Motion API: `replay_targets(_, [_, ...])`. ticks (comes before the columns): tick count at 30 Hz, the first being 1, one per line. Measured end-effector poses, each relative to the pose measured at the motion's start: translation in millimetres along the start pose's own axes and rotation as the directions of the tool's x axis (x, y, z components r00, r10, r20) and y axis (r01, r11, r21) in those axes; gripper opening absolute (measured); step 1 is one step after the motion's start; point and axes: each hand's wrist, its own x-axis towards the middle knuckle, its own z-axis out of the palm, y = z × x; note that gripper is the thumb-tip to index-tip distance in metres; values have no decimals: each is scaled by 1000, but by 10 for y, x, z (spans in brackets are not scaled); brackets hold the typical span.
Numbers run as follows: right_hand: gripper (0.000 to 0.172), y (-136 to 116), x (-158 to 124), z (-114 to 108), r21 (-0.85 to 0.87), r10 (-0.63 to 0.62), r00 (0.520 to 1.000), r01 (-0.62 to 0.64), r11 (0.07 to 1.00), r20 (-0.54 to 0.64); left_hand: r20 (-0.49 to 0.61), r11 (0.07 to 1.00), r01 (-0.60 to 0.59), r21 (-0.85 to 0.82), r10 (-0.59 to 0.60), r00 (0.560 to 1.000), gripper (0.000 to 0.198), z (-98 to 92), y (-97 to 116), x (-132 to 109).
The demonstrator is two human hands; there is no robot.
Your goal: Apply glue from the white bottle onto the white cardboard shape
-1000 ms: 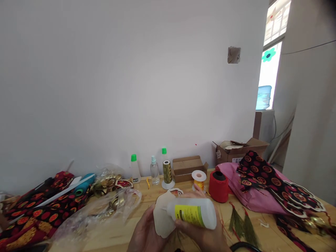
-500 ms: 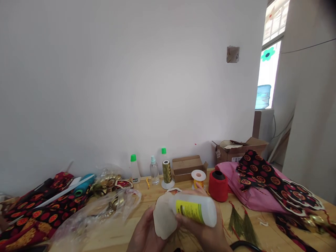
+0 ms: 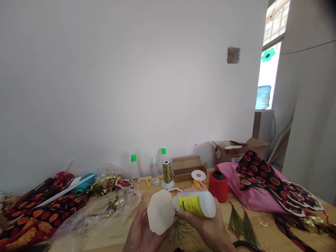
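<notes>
A pale, scallop-edged flat piece [image 3: 161, 212] rests in my left hand [image 3: 139, 231], fingers closed around its left and lower edges. My right hand [image 3: 207, 227] is wrapped round a white glue bottle [image 3: 195, 204] with a yellow label. The bottle lies nearly level, its narrow end pointing left at the pale piece's right edge; whether the tip touches it I cannot tell. Below the hands an olive tassel [image 3: 183, 231] spreads over the table. Just behind the piece a small patterned piece [image 3: 174, 191] is partly hidden.
Along the wall stand a green-capped bottle [image 3: 134, 169], a spray bottle [image 3: 154, 171], an olive thread cone [image 3: 167, 172] and a small cardboard box [image 3: 187, 168]. Red thread [image 3: 218, 187], pink cloth [image 3: 246, 194] and tassels [image 3: 246, 227] lie right. Plastic bags [image 3: 97, 217] and patterned fabric [image 3: 39, 213] lie left.
My left hand has shifted the pale piece a little left, and it now shows more of its face. My right hand still holds the bottle, turned slightly more level.
</notes>
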Motion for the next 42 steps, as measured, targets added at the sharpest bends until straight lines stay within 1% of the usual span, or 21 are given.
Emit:
replay_targets(2, [28, 3, 1, -6, 10, -29, 999, 29, 1000, 24, -42, 1000, -13, 14, 13, 999, 25, 21, -4, -5])
replay_targets(4, [30, 3, 3, -9, -17, -35, 999, 35, 999, -5, -61, 999, -4, 34, 6, 998, 24, 34, -6, -6])
replay_targets(7, [26, -5, 12, -9, -52, -3, 999, 1, 999, -44, -41, 999, 4, 41, -2, 999, 26, 16, 7, -4])
replay_targets(10, [24, -22, 20, -4, -43, -24, 1000, 25, 999, 8, -28, 999, -18, 40, 19, 999, 28, -16, 28, -6])
replay_targets(12, [24, -30, 20, -3, -33, -34, 999, 35, 999, 24, -28, 999, -9, 43, 10, 1000, 28, -30, 36, -6])
replay_targets(15, [24, -26, 16, -9, -14, -2, 1000, 2, 1000, -17, -3, 999, 7, 48, -7, 1000, 28, -47, 46, 1])
replay_targets(16, [24, -23, 14, -10, -2, 9, 1000, -9, 1000, -16, -2, 999, -2, 52, 2, 1000, 28, -54, 52, 4])
replay_targets(18, [27, -16, 8, -9, 22, 18, 1000, -19, 1000, 22, -18, 997, -43, 60, 44, 999, 28, -67, 66, 11])
replay_targets(20, [30, -15, 2, -3, 21, -3, 998, 1, 1000, 66, -46, 994, -82, 75, 85, 995, 27, -73, 79, 17])
replay_targets(22, [29, -22, 0, 4, -12, -27, 997, 28, 1000, 76, -69, 989, -116, 95, 122, 990, 25, -68, 87, 23])
replay_targets(24, [26, -35, -2, 12, -25, -22, 998, 24, 999, 61, -78, 986, -126, 109, 134, 988, 25, -54, 87, 28])
replay_targets(27, [29, -53, -10, 29, 25, -1, 996, -1, 1000, 86, -71, 983, -144, 113, 153, 986, 27, -30, 79, 30])
replay_targets(30, [30, -52, -17, 41, 18, -25, 993, 23, 1000, 114, -85, 987, -125, 98, 134, 987, 25, -9, 70, 25])
replay_targets(31, [29, -49, -18, 43, 24, -17, 995, 14, 1000, 102, -93, 990, -112, 90, 120, 988, 25, -4, 68, 23])
replay_targets(33, [28, -48, -18, 46, 93, 34, 998, -39, 995, 61, -100, 990, -113, 89, 122, 988, 25, 3, 70, 19])
replay_targets(35, [29, -60, -19, 50, 157, 64, 996, -74, 985, 69, -84, 987, -128, 92, 136, 987, 25, -2, 75, 17])
replay_targets(38, [30, -87, -24, 53, 116, 24, 991, -39, 992, 129, -42, 991, -117, 66, 120, 992, 25, -30, 78, 20])
replay_targets(40, [30, -86, -28, 53, 94, 21, 994, -32, 995, 111, -17, 994, -94, 48, 95, 995, 26, -49, 72, 25])
replay_targets(42, [31, -66, -33, 54, 121, 35, 995, -46, 992, 94, 3, 996, -81, 43, 81, 997, 28, -51, 63, 28])
